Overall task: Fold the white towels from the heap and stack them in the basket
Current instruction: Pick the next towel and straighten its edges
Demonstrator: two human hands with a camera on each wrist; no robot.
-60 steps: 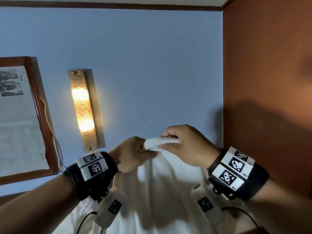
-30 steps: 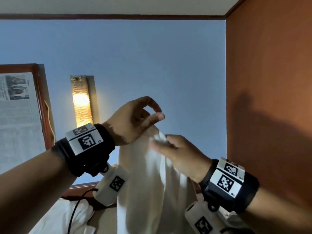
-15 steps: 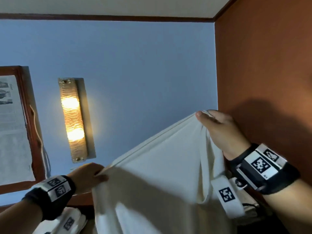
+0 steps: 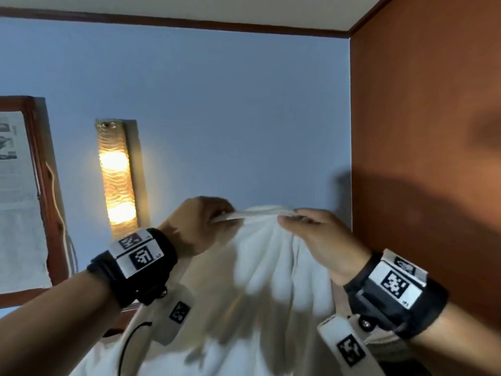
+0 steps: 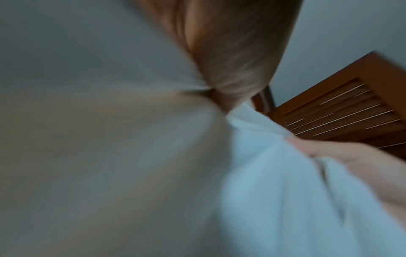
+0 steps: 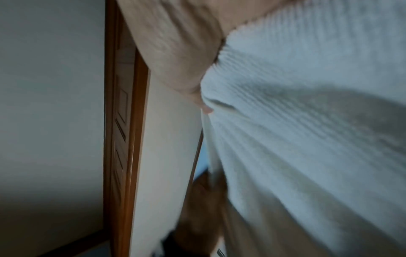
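Note:
A white towel (image 4: 260, 280) hangs in the air in front of the blue wall, gathered in folds. My left hand (image 4: 200, 221) pinches its top edge at the left. Close beside it, my right hand (image 4: 311, 237) pinches the same edge at the right. The short stretch of hem between them is taut. In the left wrist view the towel (image 5: 274, 191) is blurred, with the right hand (image 5: 351, 161) holding it. The right wrist view shows ribbed towel cloth (image 6: 307, 139) under my fingers (image 6: 197, 97). The heap and the basket are out of view.
A lit wall lamp (image 4: 116, 177) and a framed print (image 4: 24, 196) hang on the blue wall at left. A brown wall (image 4: 425, 131) stands close on the right. A louvred wooden door (image 5: 342, 111) and a door frame (image 6: 123, 139) show in the wrist views.
Half a second ago my hands held the towel spread wide, left hand low. Now they have come together at chest height, bringing the two corners close, and the cloth hangs bunched.

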